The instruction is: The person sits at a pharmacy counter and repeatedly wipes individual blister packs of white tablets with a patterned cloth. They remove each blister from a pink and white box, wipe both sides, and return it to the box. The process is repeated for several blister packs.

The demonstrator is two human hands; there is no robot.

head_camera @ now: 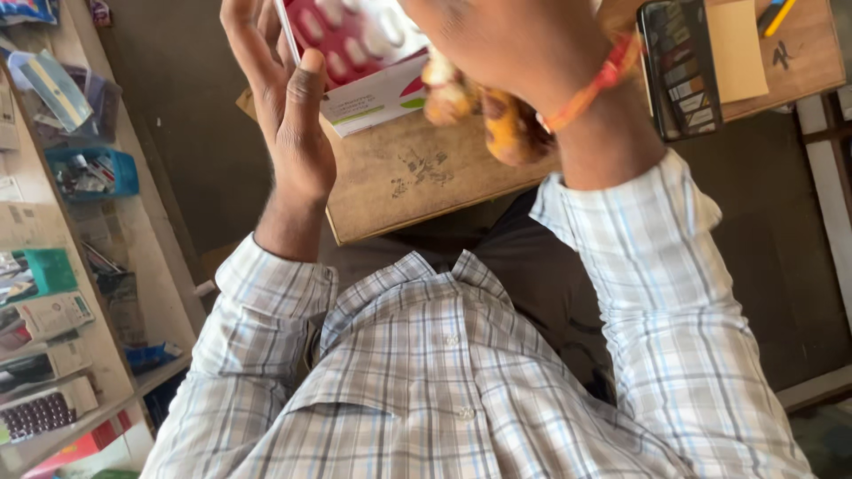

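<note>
A: Head view — left hand closed round edge of red blister strip, above wooden board?
B: Yes. Thin, light, bendy foil; best pinched at rim. Right hand curled over it, grip hidden — cannot tell.

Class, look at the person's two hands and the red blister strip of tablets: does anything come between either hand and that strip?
Nothing visible does. The left hand grips the red blister strip directly, thumb on its edge. The right hand is raised at the strip's other side; the actual contact there is hidden.
</note>
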